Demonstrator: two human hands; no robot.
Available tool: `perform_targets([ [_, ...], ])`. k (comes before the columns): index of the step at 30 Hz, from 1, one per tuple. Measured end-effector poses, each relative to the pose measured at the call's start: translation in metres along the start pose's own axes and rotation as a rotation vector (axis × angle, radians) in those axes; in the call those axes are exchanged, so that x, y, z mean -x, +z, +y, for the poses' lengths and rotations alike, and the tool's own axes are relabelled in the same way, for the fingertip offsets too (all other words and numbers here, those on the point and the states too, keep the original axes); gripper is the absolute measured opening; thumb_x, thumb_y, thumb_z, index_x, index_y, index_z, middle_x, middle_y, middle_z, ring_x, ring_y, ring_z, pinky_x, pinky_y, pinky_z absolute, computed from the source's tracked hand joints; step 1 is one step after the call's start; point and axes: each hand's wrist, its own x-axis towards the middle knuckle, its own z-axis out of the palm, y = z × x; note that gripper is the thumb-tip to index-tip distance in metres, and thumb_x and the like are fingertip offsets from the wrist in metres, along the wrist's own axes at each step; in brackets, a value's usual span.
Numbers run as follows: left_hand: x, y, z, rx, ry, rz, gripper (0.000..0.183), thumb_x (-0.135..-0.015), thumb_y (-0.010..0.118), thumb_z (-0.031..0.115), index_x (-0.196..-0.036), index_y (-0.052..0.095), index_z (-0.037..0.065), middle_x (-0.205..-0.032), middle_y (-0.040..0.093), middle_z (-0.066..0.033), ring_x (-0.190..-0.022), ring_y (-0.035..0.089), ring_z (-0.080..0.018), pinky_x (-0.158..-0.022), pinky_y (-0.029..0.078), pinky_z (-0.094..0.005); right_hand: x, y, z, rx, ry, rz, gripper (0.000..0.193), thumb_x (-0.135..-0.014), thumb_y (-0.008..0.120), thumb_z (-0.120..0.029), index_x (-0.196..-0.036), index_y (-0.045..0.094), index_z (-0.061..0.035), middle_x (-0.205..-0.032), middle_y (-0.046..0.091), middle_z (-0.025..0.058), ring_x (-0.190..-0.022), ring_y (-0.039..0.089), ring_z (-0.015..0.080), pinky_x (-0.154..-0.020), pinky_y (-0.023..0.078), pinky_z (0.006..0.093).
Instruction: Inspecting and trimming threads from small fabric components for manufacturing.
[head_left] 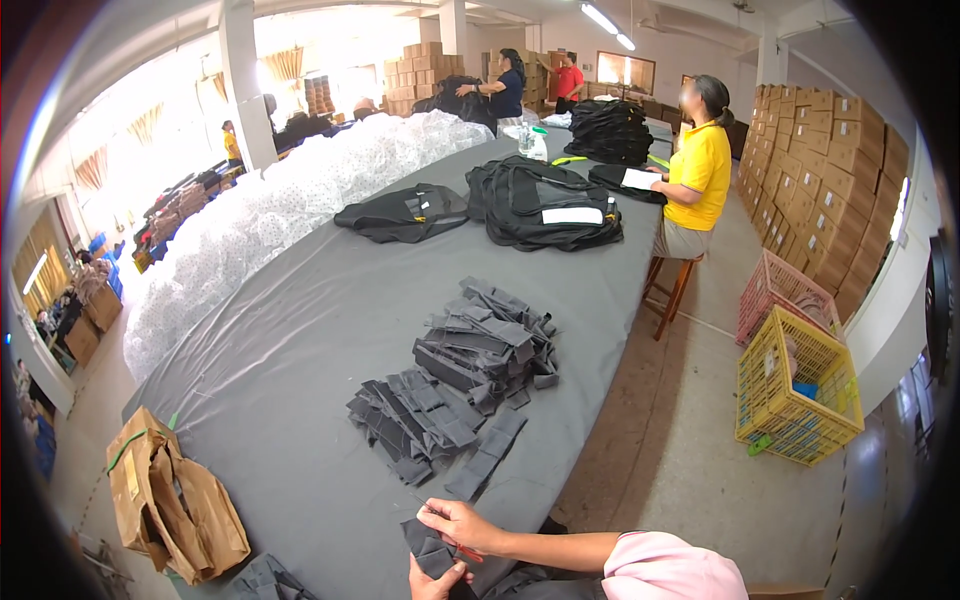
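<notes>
Near the table's front edge, my left hand (435,583) is closed on a dark grey fabric strip (424,541), with the thumb pressed on its lower part. My right hand (455,524) is closed beside the strip's upper end, its thumb and forefinger pinched together. A small red-handled tool (467,552) shows beneath the right palm; the fingers hide most of it. Just beyond the hands, a single grey strip (487,452) lies on the table. Farther off are a row of overlapping strips (415,420) and a loose heap of similar strips (490,340).
Grey cloth covers the long table (290,330). A brown paper bag (170,500) stands at the left edge; black backpacks (540,195) lie farther back. A person in yellow (700,165) sits at the right side. Yellow (800,390) and pink crates (780,290) stand on the floor.
</notes>
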Motion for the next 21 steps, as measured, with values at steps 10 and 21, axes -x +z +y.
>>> perform_targets([
  [10,0.0044,-0.0009,-0.0015,-0.089,0.147,0.001,0.051,-0.071,0.064,0.000,-0.114,0.037,0.003,-0.089,0.054,-0.0094,-0.067,0.057,-0.0195,-0.058,0.050,-0.0300,0.0039,0.0035,-0.0004,-0.036,0.064,-0.013,0.019,-0.092,0.049,-0.024,-0.087,0.052,-0.0060,-0.058,0.037,-0.0077,-0.046,0.026,-0.0005,-0.040,0.020,0.0178],
  [21,0.0017,-0.0013,-0.0042,-0.133,0.193,-0.004,0.055,-0.070,0.067,0.005,-0.115,0.036,0.003,-0.092,0.053,-0.0100,-0.071,0.057,-0.0205,-0.059,0.051,-0.0313,0.0033,0.0017,0.0024,-0.039,0.077,-0.013,0.020,-0.093,0.049,-0.025,-0.089,0.052,-0.0059,-0.057,0.035,-0.0082,-0.045,0.025,-0.0005,-0.039,0.020,0.0183],
])
